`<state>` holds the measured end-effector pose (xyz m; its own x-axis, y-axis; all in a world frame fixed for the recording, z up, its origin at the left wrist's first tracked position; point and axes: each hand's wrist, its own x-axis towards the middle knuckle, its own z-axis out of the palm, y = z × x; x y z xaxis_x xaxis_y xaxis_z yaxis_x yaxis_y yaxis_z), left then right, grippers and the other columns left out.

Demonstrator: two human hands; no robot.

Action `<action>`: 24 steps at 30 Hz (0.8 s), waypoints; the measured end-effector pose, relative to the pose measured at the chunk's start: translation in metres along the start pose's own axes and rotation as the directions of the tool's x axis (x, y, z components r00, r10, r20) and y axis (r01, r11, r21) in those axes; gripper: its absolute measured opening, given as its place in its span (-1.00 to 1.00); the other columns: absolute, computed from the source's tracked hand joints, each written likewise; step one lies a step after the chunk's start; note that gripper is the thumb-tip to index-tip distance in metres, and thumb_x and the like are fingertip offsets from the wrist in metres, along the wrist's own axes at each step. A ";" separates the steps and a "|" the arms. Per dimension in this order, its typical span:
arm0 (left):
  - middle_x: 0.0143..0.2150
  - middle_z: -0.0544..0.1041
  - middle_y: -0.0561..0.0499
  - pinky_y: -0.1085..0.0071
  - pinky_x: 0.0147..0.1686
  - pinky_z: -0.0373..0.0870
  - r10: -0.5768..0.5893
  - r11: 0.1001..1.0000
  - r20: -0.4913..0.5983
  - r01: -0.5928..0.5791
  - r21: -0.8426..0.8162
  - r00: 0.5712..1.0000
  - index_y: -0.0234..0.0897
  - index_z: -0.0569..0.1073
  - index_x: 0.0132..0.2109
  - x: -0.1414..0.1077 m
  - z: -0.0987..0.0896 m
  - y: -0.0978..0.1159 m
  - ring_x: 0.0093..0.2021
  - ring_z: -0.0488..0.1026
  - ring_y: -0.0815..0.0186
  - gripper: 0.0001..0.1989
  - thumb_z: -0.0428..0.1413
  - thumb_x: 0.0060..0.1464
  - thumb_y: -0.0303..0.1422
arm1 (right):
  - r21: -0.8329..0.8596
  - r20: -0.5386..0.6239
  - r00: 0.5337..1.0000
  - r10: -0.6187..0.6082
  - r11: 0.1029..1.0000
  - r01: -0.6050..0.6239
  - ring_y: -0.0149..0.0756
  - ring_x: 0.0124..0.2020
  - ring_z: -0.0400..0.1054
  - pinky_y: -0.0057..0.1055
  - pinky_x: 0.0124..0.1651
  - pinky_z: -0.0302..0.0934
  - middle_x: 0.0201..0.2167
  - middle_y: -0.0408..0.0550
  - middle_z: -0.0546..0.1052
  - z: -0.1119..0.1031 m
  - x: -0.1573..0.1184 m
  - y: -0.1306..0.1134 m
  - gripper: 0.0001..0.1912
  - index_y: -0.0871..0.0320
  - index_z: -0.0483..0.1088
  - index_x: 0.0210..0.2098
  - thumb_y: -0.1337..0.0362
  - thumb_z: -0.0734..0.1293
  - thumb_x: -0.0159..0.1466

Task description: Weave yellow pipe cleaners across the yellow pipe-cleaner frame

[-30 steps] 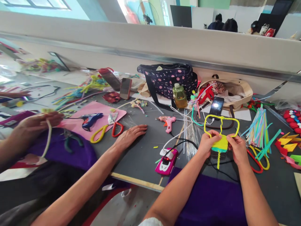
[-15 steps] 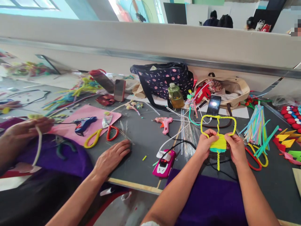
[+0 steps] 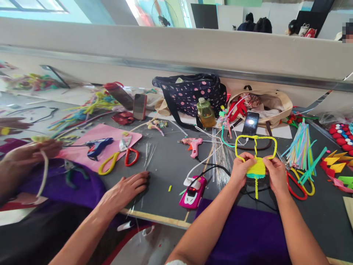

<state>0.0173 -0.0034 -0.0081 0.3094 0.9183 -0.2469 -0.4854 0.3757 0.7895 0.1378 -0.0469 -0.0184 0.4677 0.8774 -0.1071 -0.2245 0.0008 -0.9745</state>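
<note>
Inspected: the grey surface (image 3: 162, 165) bears the patterned bag (image 3: 193, 90). Forward and right of the bag, I find the yellow fuzzy frame (image 3: 256, 137); my left hand (image 3: 242, 168) and right hand (image 3: 276, 172) pinch its wrapped panel (image 3: 256, 167). I advise even pressure, lower stem (image 3: 256, 189) straight.

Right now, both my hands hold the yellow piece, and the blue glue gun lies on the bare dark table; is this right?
No: the head view shows the blue glue gun lying on the pink sheet. The rest holds: your left hand and right hand hold the yellow piece.
</note>
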 end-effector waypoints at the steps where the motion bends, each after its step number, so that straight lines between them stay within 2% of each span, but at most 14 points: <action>1: -0.54 0.43 0.10 0.50 -0.50 0.24 0.004 1.000 0.000 -0.004 0.000 1.000 -0.31 0.41 -0.45 0.000 0.000 0.000 -0.55 0.36 0.42 -0.76 0.31 -0.31 -0.40 | 0.011 -0.004 1.000 -0.003 1.000 0.003 -0.48 -0.65 0.13 -0.52 -0.62 0.00 -0.64 -0.26 0.35 0.000 0.000 0.000 -0.72 0.13 0.44 -0.42 0.07 0.47 0.03; 5: -0.54 0.45 0.09 0.48 -0.50 0.27 -0.032 0.999 0.018 0.033 -0.039 0.999 -0.31 0.42 -0.44 -0.001 0.002 0.002 -0.55 0.37 0.40 -0.74 0.32 -0.32 -0.37 | 0.061 -0.010 1.000 0.013 0.998 -0.012 -0.49 -0.66 0.13 -0.53 -0.63 0.00 -0.64 -0.26 0.34 0.001 0.000 -0.001 -0.74 0.13 0.44 -0.44 0.09 0.48 0.02; 8: -0.55 0.45 0.07 0.47 -0.51 0.27 -0.066 0.996 0.023 0.067 -0.064 0.998 -0.32 0.42 -0.44 -0.001 0.002 0.003 -0.56 0.37 0.39 -0.75 0.31 -0.33 -0.37 | 0.076 0.004 1.000 0.013 0.997 -0.013 -0.48 -0.64 0.17 -0.53 -0.62 0.03 -0.60 -0.24 0.39 0.003 -0.003 -0.005 -0.76 0.12 0.48 -0.37 0.13 0.47 0.02; 14: -0.54 0.47 0.05 0.47 -0.48 0.28 -0.105 0.989 0.028 0.108 -0.097 0.994 -0.31 0.42 -0.42 -0.002 0.001 0.002 -0.54 0.41 0.36 -0.75 0.31 -0.29 -0.38 | 0.102 0.138 0.990 0.023 0.994 -0.037 -0.48 -0.64 0.18 -0.53 -0.62 0.08 -0.59 -0.22 0.42 0.004 -0.008 -0.013 -0.81 0.10 0.53 -0.34 0.16 0.44 0.07; 18: -0.55 0.47 0.06 0.49 -0.50 0.27 -0.088 0.993 0.026 0.090 -0.073 0.996 -0.32 0.43 -0.42 -0.003 0.001 0.002 -0.56 0.39 0.39 -0.76 0.32 -0.29 -0.37 | 0.111 0.164 0.986 0.024 0.993 -0.042 -0.45 -0.62 0.23 -0.50 -0.56 0.12 -0.60 -0.21 0.44 0.001 -0.006 -0.011 -0.86 0.11 0.54 -0.39 0.19 0.43 0.08; 24: -0.53 0.46 0.06 0.50 -0.48 0.27 -0.055 0.995 0.028 0.057 -0.081 0.998 -0.34 0.45 -0.44 -0.004 0.003 0.004 -0.54 0.38 0.41 -0.79 0.30 -0.26 -0.38 | 0.179 0.132 0.990 0.055 0.981 -0.079 -0.32 -0.50 0.40 -0.43 -0.46 0.24 -0.52 -0.16 0.53 0.003 -0.006 -0.011 -0.84 0.10 0.53 -0.35 0.20 0.44 0.05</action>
<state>0.0165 -0.0056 -0.0027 0.3584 0.8924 -0.2741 -0.5318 0.4365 0.7257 0.1350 -0.0506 -0.0067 0.3378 0.9317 -0.1340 -0.4102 0.0176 -0.9118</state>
